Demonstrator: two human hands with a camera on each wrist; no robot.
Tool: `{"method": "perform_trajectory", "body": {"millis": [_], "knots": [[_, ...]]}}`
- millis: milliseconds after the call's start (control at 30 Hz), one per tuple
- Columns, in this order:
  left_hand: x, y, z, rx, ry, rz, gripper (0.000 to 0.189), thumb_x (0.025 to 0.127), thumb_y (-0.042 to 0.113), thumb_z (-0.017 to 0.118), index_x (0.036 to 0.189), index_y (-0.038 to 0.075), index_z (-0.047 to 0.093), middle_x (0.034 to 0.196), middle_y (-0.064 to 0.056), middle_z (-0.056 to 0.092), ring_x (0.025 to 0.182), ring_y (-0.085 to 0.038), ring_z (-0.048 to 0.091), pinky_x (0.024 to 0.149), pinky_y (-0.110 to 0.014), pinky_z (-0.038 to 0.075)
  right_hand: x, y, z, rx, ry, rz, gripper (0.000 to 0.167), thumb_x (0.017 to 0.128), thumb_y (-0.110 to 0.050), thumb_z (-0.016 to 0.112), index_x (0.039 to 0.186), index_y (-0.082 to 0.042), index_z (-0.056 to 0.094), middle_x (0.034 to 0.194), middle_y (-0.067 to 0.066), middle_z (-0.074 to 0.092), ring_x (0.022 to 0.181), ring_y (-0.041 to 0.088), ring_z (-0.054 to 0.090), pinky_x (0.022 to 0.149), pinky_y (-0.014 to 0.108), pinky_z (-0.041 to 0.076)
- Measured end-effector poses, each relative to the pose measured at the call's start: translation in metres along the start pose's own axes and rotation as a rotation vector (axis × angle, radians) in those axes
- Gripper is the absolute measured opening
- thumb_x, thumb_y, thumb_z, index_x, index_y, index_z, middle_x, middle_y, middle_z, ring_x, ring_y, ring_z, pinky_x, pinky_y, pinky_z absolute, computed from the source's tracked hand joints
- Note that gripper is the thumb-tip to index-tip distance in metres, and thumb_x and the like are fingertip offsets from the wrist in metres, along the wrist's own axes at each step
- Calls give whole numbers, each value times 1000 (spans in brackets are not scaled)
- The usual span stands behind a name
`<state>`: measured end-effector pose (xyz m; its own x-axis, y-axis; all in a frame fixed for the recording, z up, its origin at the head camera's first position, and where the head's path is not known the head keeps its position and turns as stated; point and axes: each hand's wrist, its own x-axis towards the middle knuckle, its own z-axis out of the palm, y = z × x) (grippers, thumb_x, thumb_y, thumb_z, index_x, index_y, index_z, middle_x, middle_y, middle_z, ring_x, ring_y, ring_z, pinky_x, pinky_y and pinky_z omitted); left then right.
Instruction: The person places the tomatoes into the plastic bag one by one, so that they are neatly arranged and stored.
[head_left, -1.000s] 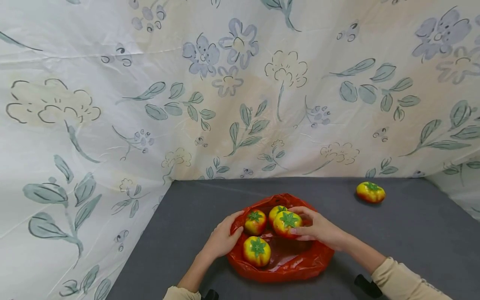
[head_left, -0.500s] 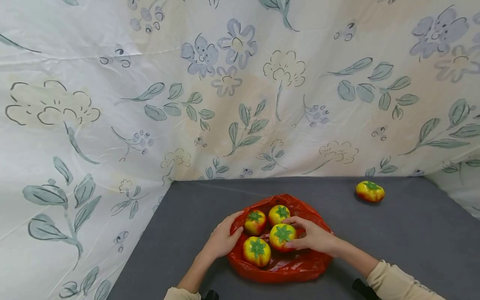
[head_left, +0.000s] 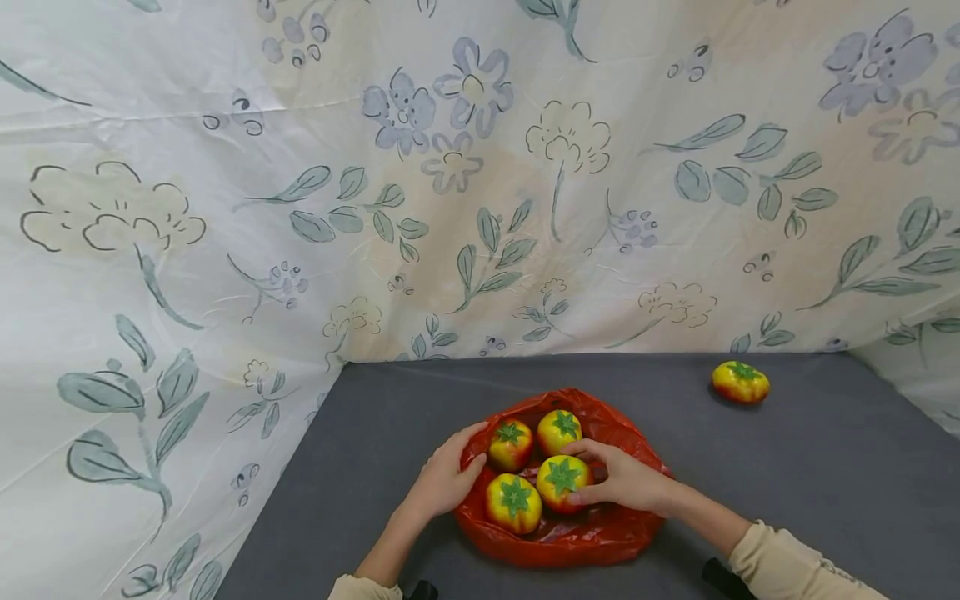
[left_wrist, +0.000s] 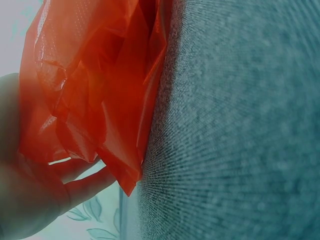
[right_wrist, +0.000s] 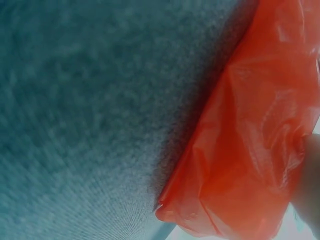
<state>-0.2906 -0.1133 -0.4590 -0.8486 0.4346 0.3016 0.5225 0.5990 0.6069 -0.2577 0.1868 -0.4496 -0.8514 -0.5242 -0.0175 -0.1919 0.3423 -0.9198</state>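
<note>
An open red plastic bag point(head_left: 600, 546) lies on the grey table in the head view, its rim spread wide. My left hand point(head_left: 446, 475) holds the bag's left rim; in the left wrist view, fingers point(left_wrist: 90, 187) show behind the red plastic. Inside the bag, my right hand point(head_left: 626, 479) has thumb and fingers around a yellow-and-red tomato-like fruit point(head_left: 561, 479) with a green star-shaped top. Beside it sit three similar ones: a rear-left fruit point(head_left: 510, 446), a rear fruit point(head_left: 558, 429) and a front-left fruit point(head_left: 513, 504). In the right wrist view the bag's side point(right_wrist: 240, 150) hides the fingertips.
Another yellow-and-red fruit point(head_left: 740, 382) lies at the back right of the grey tabletop point(head_left: 817, 467). A flower-patterned cloth point(head_left: 525, 250) hangs behind the table and along its left side.
My right hand has lowered the fruit into the bag, moving it slightly left and toward me, so the rear fruit shows more fully. The left hand stays at the rim.
</note>
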Motion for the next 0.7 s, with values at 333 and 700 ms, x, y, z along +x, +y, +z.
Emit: {"method": "perform_trajectory", "body": {"millis": [333, 700], "knots": [[0, 0, -1, 5, 2, -1, 47, 95, 17, 59, 140, 12, 46, 135, -10, 51, 120, -29, 51, 93, -50, 45, 3, 5, 1, 42, -48, -28, 54, 86, -21, 73, 130, -5, 47, 119, 12, 55, 106, 28, 53, 82, 30, 49], [2, 4, 0, -3, -2, -19, 47, 95, 18, 58, 140, 12, 46, 136, -9, 50, 121, -29, 50, 94, -51, 44, -4, -2, -11, -81, -52, -3, 62, 86, -24, 73, 137, -7, 43, 126, 14, 49, 111, 30, 49, 90, 47, 42]]}}
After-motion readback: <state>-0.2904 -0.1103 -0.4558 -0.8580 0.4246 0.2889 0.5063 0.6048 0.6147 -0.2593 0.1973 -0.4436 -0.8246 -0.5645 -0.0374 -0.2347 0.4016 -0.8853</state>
